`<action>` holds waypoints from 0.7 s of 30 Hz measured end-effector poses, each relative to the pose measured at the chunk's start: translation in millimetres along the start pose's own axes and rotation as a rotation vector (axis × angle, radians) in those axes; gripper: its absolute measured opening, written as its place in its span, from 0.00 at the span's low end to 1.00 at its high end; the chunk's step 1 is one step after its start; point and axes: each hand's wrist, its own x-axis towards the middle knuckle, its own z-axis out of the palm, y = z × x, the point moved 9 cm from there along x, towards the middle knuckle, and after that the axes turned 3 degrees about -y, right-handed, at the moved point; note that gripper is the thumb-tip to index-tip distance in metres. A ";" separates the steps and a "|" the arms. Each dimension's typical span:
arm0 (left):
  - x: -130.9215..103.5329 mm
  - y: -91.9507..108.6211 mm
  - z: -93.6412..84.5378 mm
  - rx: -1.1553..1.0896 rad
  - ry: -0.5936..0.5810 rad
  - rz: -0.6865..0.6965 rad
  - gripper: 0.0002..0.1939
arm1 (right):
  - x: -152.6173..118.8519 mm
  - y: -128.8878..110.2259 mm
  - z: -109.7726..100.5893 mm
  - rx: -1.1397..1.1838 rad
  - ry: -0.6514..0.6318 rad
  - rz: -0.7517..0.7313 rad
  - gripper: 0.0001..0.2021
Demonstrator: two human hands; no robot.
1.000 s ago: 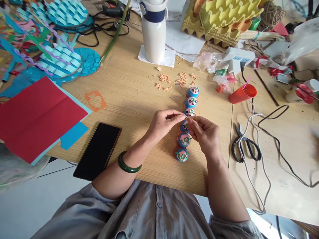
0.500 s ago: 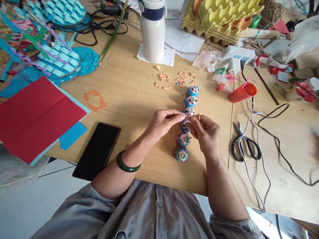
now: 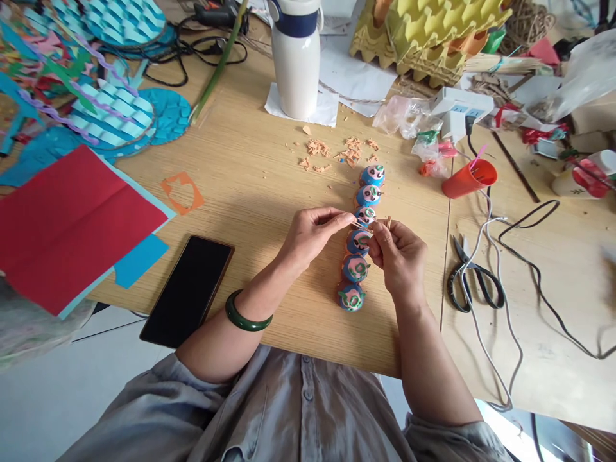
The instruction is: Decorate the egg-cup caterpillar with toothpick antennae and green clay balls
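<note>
A thin tan strand (image 3: pixel 362 225), too fine to name its material, is drawn between my two hands. My left hand (image 3: pixel 312 234), with a dark green bangle on the wrist, pinches one end between thumb and fingertips. Closed around the other part is my right hand (image 3: pixel 402 253); short tan ends stick up above its fingers. Beneath the hands lies a row of small blue domes (image 3: pixel 356 268) with pink tops and green and dark curled bits. The fingers partly cover the middle domes, and whether they touch them I cannot tell.
Orange shavings (image 3: pixel 351 152) lie beyond the row. A black phone (image 3: pixel 188 292) and red paper (image 3: pixel 79 228) are at left. To the right are scissors (image 3: pixel 474 276), cables and a red cup (image 3: pixel 469 179). A white bottle (image 3: pixel 296 64) and yellow egg trays (image 3: pixel 433 38) stand at the back.
My hands have moved slightly apart, the left a little up and left, the right slightly right. More of the tan strand shows between them. The domes have stayed in place.
</note>
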 end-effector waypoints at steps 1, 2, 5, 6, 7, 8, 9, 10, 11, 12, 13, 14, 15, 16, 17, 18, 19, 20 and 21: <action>-0.1 -0.9 1.4 -0.014 -0.009 -0.018 0.13 | 0.3 0.5 -0.6 0.009 0.007 0.006 0.21; -0.2 -1.5 2.8 -0.029 -0.017 -0.034 0.13 | 0.4 1.0 -0.9 0.015 0.010 0.014 0.21; -0.5 -2.4 6.8 -0.091 -0.039 -0.069 0.11 | 0.1 1.6 0.0 0.024 0.001 0.031 0.22; -0.5 -3.1 8.0 -0.108 -0.046 -0.080 0.10 | -0.1 1.7 0.4 0.022 -0.003 0.035 0.22; -0.4 -3.9 8.8 -0.120 -0.051 -0.091 0.09 | -0.4 1.7 0.5 0.019 -0.003 0.037 0.22; -0.2 -5.1 9.1 -0.125 -0.051 -0.102 0.09 | -0.6 1.7 0.4 0.015 -0.002 0.038 0.22; 0.1 -6.4 8.9 -0.124 -0.049 -0.113 0.09 | -0.8 1.6 0.4 0.012 0.000 0.037 0.22; 0.3 -7.7 8.5 -0.117 -0.045 -0.122 0.10 | -0.9 1.4 0.6 0.011 0.000 0.035 0.22; 0.5 -8.7 7.9 -0.109 -0.040 -0.128 0.11 | -0.9 1.2 1.1 0.013 -0.004 0.032 0.22; 0.7 -9.4 7.4 -0.104 -0.038 -0.132 0.12 | -1.0 1.0 2.0 0.015 -0.011 0.031 0.21; 0.9 -9.5 7.0 -0.102 -0.038 -0.131 0.13 | -1.0 0.9 3.3 0.020 -0.022 0.031 0.21; 1.1 -9.0 7.0 -0.101 -0.043 -0.126 0.13 | -1.0 0.5 4.6 0.026 -0.032 0.028 0.21; 1.2 -7.9 6.9 -0.101 -0.049 -0.118 0.14 | -1.0 -0.1 5.7 0.035 -0.041 0.024 0.21; 1.3 -6.8 6.9 -0.097 -0.055 -0.110 0.14 | -0.9 -0.7 6.5 0.044 -0.048 0.019 0.21; 1.2 -5.8 6.8 -0.088 -0.059 -0.106 0.15 | -0.8 -1.1 7.2 0.056 -0.054 0.016 0.20; 1.0 -5.0 6.7 -0.075 -0.062 -0.104 0.15 | -0.6 -1.2 7.7 0.069 -0.060 0.017 0.20; 0.8 -4.5 6.8 -0.062 -0.066 -0.103 0.15 | -0.3 -0.7 8.0 0.083 -0.065 0.023 0.20; 0.6 -4.0 6.9 -0.054 -0.067 -0.099 0.15 | 0.0 0.3 8.2 0.096 -0.069 0.033 0.20; 0.5 -3.4 7.0 -0.050 -0.065 -0.090 0.14 | 0.2 1.8 8.3 0.111 -0.073 0.048 0.19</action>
